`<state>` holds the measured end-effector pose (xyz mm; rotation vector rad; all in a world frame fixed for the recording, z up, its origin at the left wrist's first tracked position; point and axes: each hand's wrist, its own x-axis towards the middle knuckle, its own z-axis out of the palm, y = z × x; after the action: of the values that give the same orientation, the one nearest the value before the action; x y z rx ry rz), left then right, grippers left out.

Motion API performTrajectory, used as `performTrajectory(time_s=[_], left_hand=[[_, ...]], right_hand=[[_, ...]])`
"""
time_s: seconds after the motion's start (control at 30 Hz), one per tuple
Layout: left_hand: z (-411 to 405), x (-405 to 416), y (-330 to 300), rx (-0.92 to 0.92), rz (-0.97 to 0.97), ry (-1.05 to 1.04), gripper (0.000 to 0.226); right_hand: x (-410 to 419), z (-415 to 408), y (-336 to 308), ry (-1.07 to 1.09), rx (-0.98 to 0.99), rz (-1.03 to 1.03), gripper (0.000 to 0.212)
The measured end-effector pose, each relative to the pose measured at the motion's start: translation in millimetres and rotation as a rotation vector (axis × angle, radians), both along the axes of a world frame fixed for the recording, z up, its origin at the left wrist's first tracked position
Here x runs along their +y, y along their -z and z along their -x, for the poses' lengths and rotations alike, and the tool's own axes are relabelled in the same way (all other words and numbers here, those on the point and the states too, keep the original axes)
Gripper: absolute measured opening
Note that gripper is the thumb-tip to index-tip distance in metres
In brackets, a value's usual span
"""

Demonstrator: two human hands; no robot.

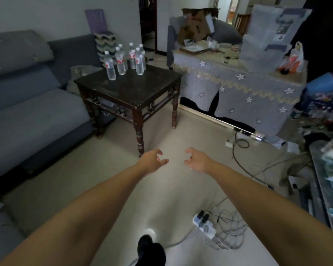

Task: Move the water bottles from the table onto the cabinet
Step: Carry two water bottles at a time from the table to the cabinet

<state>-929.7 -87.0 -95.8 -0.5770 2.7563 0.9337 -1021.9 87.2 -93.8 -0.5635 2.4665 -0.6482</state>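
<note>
Bottles (121, 60) on table (135, 89) — beyond empty hands (173, 160)

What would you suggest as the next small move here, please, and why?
Probably step toward the dark table and reach for the nearest water bottle. Both the left hand and the right hand hang empty over the floor, fingers loosely curled, well short of the table, and all the bottles stand upright at its far edge.

Water bottles (123, 58) on table (135, 89), right of sofa (27, 112).
</note>
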Motion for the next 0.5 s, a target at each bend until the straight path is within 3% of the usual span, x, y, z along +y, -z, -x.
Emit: performTrajectory(time_s=[0.5], left_hand=[[265,-201,-13,0.023,0.023,-0.080,0.048]], right_hand=[[-198,270,-2,0.010,-0.026,0.043,0.055]])
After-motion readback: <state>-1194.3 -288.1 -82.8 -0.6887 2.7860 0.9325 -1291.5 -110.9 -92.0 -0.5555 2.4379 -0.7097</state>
